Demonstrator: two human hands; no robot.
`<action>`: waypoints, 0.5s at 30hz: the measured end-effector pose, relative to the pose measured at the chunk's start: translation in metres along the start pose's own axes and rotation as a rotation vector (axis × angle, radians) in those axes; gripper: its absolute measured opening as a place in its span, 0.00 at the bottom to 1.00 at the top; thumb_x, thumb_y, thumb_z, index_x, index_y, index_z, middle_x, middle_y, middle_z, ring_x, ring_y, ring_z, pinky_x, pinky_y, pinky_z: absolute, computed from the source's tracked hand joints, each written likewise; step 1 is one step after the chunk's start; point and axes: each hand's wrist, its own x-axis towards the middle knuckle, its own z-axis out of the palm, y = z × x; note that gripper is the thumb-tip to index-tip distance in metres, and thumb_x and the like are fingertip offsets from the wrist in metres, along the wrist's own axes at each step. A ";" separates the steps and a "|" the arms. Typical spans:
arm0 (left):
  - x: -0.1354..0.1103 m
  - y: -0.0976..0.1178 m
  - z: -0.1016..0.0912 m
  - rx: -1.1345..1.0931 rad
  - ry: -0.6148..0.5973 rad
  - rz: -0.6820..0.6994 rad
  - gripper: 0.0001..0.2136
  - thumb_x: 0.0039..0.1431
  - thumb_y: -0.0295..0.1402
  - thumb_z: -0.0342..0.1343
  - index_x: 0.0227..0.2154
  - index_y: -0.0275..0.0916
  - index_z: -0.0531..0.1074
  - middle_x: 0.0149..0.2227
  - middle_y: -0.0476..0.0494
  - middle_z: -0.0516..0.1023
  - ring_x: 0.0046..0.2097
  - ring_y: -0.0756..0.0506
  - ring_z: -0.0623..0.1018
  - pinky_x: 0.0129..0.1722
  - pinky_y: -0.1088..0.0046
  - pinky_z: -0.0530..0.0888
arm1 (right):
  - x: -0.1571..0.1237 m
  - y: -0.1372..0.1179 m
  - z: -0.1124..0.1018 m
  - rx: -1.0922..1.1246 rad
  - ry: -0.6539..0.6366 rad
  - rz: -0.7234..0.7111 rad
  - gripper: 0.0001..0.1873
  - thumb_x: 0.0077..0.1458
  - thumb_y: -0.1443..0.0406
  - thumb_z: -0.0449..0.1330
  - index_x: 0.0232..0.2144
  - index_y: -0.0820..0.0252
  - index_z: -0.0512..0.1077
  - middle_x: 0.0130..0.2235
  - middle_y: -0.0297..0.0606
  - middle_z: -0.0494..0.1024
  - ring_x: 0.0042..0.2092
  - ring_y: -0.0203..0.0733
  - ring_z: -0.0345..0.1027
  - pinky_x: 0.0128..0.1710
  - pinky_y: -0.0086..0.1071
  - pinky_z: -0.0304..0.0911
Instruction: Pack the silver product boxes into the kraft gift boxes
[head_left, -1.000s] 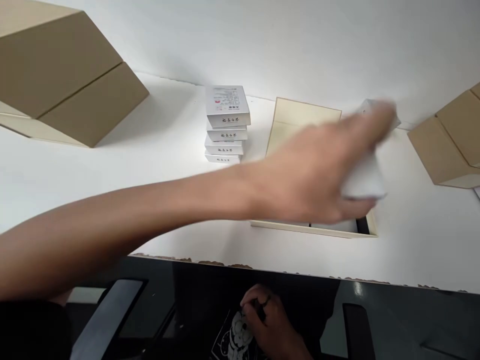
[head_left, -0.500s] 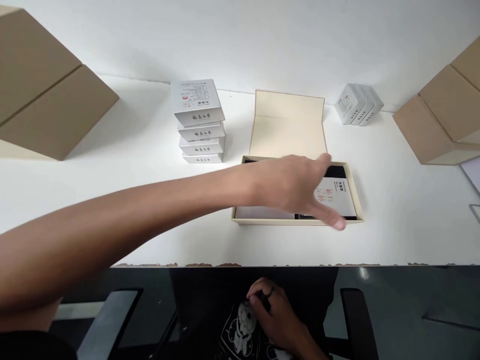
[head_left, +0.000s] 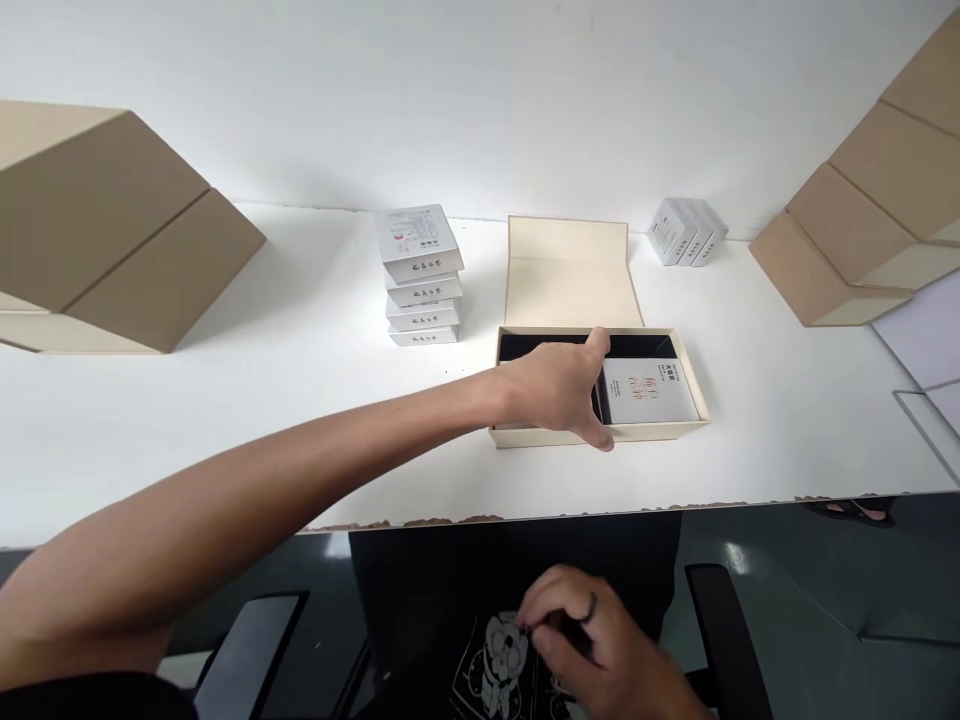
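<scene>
My left hand point(head_left: 559, 385) reaches in from the left over a cream gift box point(head_left: 697, 375). Its fingers are spread, the thumb out past the front rim, and it covers most of the box's left half. What lies under the palm is mostly hidden. In the right half a white carton point(head_left: 652, 392) with orange characters lies flat against the black lining point(head_left: 637, 346). The box's lid point(head_left: 568, 275) stands folded back behind it. Below the table edge, near my lap, my right hand point(head_left: 592, 630) is curled closed with a ring on one finger; nothing shows in it.
A stack of several white cartons point(head_left: 424, 268) stands left of the lid. A few similar cartons point(head_left: 686, 232) sit back right by the wall. Large tan boxes point(head_left: 150, 240) are at the left, and more tan boxes point(head_left: 847, 240) at the right. The table's front edge point(head_left: 480, 519) is chipped.
My left hand has shifted from over the right carton to the box's left half, uncovering the right carton. My right hand has stayed curled near my lap. The camera view has shifted.
</scene>
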 end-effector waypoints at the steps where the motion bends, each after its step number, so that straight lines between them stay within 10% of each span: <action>1: 0.001 -0.002 0.001 -0.027 0.009 -0.003 0.51 0.45 0.49 0.74 0.66 0.37 0.54 0.55 0.36 0.80 0.48 0.37 0.80 0.39 0.66 0.74 | 0.000 -0.017 -0.013 -0.065 0.019 -0.072 0.05 0.71 0.62 0.58 0.48 0.48 0.72 0.47 0.31 0.78 0.48 0.37 0.75 0.48 0.32 0.66; 8: 0.006 -0.005 0.001 0.042 -0.007 0.002 0.39 0.43 0.61 0.70 0.53 0.40 0.72 0.54 0.40 0.81 0.55 0.32 0.79 0.51 0.60 0.75 | 0.040 -0.101 -0.138 -0.574 0.296 -0.410 0.09 0.72 0.63 0.58 0.52 0.46 0.72 0.49 0.35 0.78 0.52 0.41 0.73 0.53 0.37 0.71; 15: -0.009 -0.001 0.007 0.220 0.085 0.024 0.43 0.48 0.59 0.68 0.63 0.40 0.68 0.69 0.33 0.69 0.72 0.28 0.66 0.71 0.51 0.60 | 0.120 -0.135 -0.179 -1.271 -0.368 0.389 0.47 0.56 0.46 0.67 0.73 0.39 0.55 0.77 0.40 0.46 0.76 0.71 0.37 0.67 0.61 0.59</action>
